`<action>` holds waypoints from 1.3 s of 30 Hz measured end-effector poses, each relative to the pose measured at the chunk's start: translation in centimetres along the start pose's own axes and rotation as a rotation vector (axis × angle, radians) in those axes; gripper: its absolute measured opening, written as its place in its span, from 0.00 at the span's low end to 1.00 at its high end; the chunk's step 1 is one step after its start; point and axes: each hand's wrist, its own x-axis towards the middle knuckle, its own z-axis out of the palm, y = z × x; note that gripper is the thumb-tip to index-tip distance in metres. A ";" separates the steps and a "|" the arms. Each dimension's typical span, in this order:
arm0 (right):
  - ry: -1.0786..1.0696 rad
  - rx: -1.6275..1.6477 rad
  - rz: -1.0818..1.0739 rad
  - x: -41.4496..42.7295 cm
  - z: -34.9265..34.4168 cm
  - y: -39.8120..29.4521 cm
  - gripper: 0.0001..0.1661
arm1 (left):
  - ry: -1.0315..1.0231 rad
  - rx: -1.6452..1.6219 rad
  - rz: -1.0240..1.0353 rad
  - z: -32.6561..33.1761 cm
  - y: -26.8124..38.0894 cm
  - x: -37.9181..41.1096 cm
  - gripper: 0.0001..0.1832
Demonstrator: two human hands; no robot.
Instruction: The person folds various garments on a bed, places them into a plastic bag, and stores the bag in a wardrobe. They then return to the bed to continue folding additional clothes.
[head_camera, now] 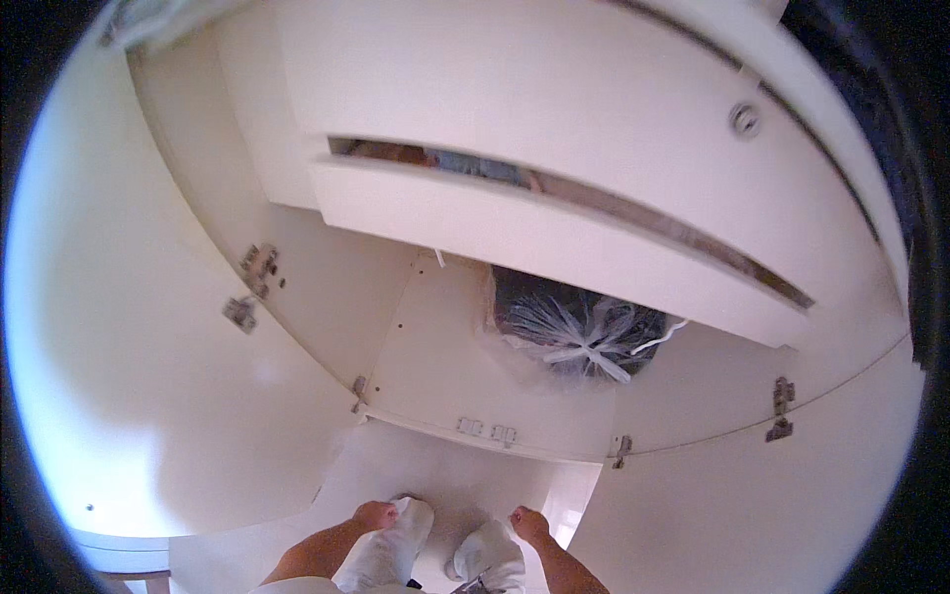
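Observation:
My left hand (376,515) is closed beside the left leg of my white trousers (397,542), with nothing seen in it. Across from it, my right hand (528,523) is curled by the other trouser leg, also with nothing visible in it. Before me stands a white cabinet with both lower doors swung out. A white drawer front (549,237) with a long slot spans its upper part. Below the drawer, inside the cabinet, a dark thing in a knotted clear plastic bag (586,341) sits toward the back right. Neither hand touches the cabinet.
The left cabinet door (171,356) and the right cabinet door (690,505) flank me on metal hinges. Small catches (486,429) sit near the cabinet's front edge. A round lock (744,119) is in the upper panel. A white piece of furniture (122,555) stands at lower left.

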 end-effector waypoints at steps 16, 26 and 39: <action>-0.345 -0.347 -0.028 -11.7 -4.0 -3.2 0.31 | 0.302 -0.638 -0.447 -1.3 3.3 -25.4 0.20; -0.486 -0.477 -0.122 -12.4 -8.6 -11.3 0.22 | 0.641 -1.217 -0.688 12.9 2.6 -43.1 0.11; -0.704 -0.678 -0.563 -15.9 8.6 -43.6 0.19 | 1.404 -1.982 -1.236 35.8 -0.7 -60.3 0.09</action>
